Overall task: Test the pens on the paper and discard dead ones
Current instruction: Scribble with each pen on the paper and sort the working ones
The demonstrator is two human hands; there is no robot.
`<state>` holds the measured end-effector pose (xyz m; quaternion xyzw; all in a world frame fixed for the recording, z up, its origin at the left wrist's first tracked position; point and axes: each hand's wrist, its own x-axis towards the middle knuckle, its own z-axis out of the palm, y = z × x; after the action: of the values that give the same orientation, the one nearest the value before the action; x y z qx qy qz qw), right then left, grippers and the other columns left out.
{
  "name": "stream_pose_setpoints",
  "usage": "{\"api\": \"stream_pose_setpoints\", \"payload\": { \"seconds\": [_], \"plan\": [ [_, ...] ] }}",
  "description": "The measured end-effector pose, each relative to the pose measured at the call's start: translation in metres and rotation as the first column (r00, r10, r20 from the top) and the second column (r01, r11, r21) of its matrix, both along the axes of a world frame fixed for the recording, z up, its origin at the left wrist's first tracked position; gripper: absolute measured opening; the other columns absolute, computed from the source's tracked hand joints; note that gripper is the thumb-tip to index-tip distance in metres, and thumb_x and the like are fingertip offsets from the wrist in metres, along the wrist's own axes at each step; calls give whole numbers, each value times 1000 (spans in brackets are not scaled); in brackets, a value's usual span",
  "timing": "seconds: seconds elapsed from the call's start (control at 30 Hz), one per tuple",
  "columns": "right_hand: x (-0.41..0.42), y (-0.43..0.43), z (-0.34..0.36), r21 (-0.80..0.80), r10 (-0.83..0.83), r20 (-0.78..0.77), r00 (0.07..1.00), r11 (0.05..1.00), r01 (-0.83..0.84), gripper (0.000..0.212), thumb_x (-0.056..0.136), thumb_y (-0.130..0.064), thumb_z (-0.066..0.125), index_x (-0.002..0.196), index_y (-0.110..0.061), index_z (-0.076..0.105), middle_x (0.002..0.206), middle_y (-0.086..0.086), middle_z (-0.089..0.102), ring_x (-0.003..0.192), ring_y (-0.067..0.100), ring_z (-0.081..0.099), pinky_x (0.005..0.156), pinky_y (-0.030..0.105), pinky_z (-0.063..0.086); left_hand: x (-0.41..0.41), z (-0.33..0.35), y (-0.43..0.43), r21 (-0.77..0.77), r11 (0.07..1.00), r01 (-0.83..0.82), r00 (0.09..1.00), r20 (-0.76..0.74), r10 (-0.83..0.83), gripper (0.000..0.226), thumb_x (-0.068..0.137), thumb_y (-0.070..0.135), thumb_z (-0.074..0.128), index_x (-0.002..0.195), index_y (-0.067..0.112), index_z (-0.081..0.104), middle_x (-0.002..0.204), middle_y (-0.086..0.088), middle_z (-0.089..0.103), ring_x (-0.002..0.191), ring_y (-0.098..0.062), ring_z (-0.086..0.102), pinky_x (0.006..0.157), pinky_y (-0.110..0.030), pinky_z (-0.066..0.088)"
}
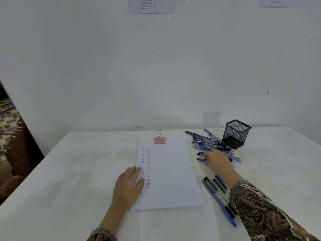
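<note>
Our patterned right sleeve [269, 214] fills the near corner. Beyond it, the fingers of our right hand [216, 161] lie over the pile of pens [208, 142] beside the mesh cup [236, 134]. We cannot tell whether they have yet pinched the blue pen [200, 159] at the thumb. Our left hand [129, 185] lies flat with fingers straight, pressing the left edge of the paper [173, 171]. The pens look light, stiff and smooth, likely to roll, so we judge mid-barrel the surest hold. A second group of pens [217, 193] lies beside the sleeve.
</note>
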<state>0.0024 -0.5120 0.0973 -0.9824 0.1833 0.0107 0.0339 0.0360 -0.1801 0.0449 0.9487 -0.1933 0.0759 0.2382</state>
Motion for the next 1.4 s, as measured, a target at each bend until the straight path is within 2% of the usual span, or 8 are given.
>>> {"api": "stream_pose_setpoints", "payload": {
  "seconds": [0.13,0.27,0.43,0.57,0.8,0.9,1.0,1.4],
  "plan": [
    [-4,8,6,-26,9,94,996,1000,-6,18,101,-27,34,112,-16,44,111,5,57,98,25,53,87,39,40,-2,3,1,-28,1000,13,1000,-15,-14,91,67,63,5,141,21,37,150,6,29,137,-12,29,112,-28,17],
    [-6,47,40,514,16,515,857,794,-324,6,99,-15,41,98,-20,44,75,-1,48,64,11,45,63,28,34,3,0,1,-79,996,29,1000,1,-29,80,72,61,13,134,23,46,144,5,38,133,-15,36,109,-32,26],
    [-10,106,60,792,-425,335,841,-356,-496,54,79,-66,35,61,-19,54,49,-5,37,42,10,29,49,26,22,3,-3,3,-80,996,46,999,-3,-46,74,74,58,16,126,22,55,135,6,48,125,-12,44,107,-30,31],
    [-12,130,29,481,-597,17,802,-699,-530,51,67,-59,53,44,-16,37,41,-2,22,38,15,21,47,25,17,1,-2,3,-65,997,43,999,2,-43,77,73,58,12,127,22,54,137,7,46,126,-10,43,107,-26,28],
    [-15,147,-14,211,-632,-65,772,-765,-608,65,16,-43,92,68,-13,67,43,-5,31,32,10,23,34,20,22,-1,-1,1,-76,997,19,999,31,-17,77,75,54,13,128,16,54,135,2,50,123,-16,47,106,-29,31],
    [-10,160,-15,376,-573,-57,818,-771,-514,53,51,-39,87,88,-4,70,51,0,54,31,6,42,31,18,37,-1,-1,1,-62,998,19,999,35,-16,79,74,54,10,129,16,53,136,2,48,125,-15,45,106,-28,29],
    [-6,174,-14,535,-483,-89,871,-761,-367,55,96,-47,36,100,-1,64,63,12,64,44,17,57,45,22,52,-1,-1,0,-67,998,8,999,33,-6,80,73,53,10,128,15,54,136,0,49,125,-18,45,107,-31,30],
    [-20,194,-18,811,-444,145,884,-458,-364,15,89,6,52,79,-5,51,74,12,62,61,19,65,61,22,54,2,-3,0,-10,1000,-3,1000,29,3,84,72,49,2,133,15,48,142,-1,43,131,-18,38,111,-34,26]
  ]
}}
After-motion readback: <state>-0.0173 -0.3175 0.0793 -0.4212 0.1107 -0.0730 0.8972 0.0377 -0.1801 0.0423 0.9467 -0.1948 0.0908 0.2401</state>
